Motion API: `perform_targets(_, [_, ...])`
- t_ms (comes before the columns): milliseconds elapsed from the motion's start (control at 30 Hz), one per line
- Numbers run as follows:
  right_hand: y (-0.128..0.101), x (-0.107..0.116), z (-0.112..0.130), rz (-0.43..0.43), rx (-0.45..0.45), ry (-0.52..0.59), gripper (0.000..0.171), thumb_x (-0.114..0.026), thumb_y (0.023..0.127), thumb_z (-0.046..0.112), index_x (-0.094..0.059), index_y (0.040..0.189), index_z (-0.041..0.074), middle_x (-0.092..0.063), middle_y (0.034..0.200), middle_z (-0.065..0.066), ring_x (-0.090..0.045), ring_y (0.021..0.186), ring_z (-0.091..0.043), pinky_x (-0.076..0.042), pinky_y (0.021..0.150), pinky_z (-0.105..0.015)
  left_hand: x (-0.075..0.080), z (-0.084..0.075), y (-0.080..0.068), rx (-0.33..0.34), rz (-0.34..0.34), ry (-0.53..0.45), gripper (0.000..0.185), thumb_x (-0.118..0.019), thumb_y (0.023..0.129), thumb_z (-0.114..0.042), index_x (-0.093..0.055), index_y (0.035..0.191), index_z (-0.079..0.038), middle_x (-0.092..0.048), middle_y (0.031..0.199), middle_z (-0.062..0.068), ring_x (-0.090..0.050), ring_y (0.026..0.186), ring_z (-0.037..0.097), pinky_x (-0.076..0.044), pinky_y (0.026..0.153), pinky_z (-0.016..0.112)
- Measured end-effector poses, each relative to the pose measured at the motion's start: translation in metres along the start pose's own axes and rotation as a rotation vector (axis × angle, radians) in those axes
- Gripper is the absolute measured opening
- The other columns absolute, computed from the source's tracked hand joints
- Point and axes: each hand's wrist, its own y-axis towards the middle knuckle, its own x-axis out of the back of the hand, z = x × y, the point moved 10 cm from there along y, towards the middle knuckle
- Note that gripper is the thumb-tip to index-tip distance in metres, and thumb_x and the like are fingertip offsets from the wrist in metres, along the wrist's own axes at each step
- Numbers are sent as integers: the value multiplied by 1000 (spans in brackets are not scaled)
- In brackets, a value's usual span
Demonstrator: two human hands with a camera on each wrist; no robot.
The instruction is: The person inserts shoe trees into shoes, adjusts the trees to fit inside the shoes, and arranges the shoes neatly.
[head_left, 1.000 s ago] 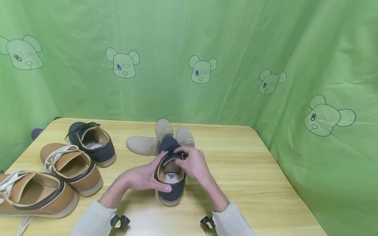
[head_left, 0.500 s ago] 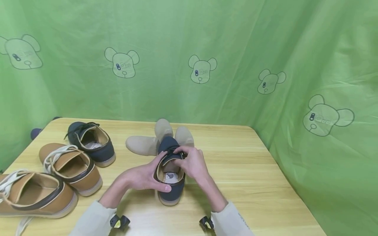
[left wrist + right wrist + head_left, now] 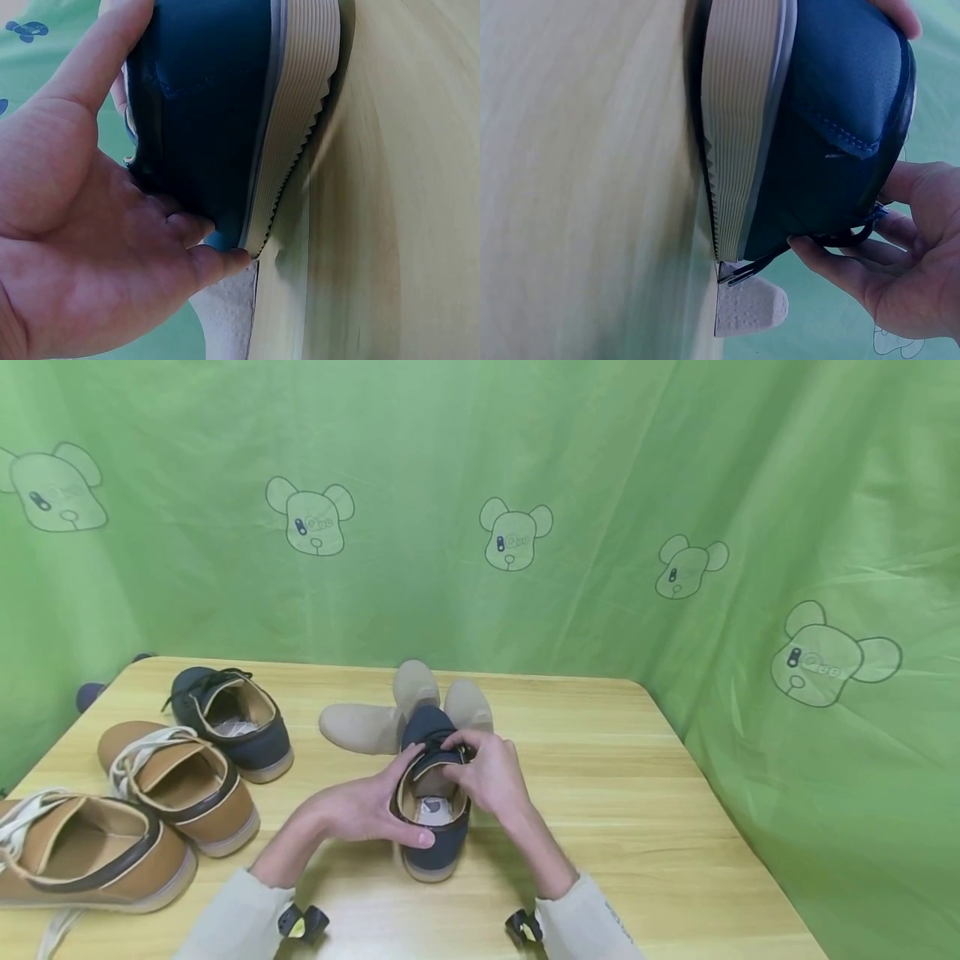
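A navy lace-up shoe [image 3: 437, 843] stands upright mid-table, its toe away from me and its opening facing up. My left hand [image 3: 367, 807] grips its left side, thumb across the heel and fingers along the upper; the left wrist view shows the palm beside the navy side [image 3: 210, 97]. With my right hand [image 3: 491, 774] I pinch the front of the opening near the dark laces, thumb inside and fingers outside. In the right wrist view, the fingers meet the upper beside a lace loop [image 3: 847, 238]. What lies deep inside the toe is hidden.
Several beige, rounded, toe-shaped pieces [image 3: 362, 727] lie around the shoe's toe. On the left stand another navy shoe [image 3: 262, 747] and two tan shoes with white laces, one farther [image 3: 217, 818] and one nearer [image 3: 150, 877]. A green curtain [image 3: 420, 602] hangs behind the table.
Almost nothing differs: both hands keep their places on the navy shoe, and the shoe stays put. Only the head view shifts very slightly.
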Motion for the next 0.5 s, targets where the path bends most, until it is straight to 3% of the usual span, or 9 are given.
perform_targets(500, [2, 0, -2, -28, 7, 14, 25, -84, 71, 6, -78, 93, 18, -78, 91, -4, -62, 62, -11, -52, 56, -26, -1, 3, 0, 23, 5, -1, 120, -84, 80, -45, -2, 163, -19, -19, 167, 21, -35, 147, 37, -28, 120, 60])
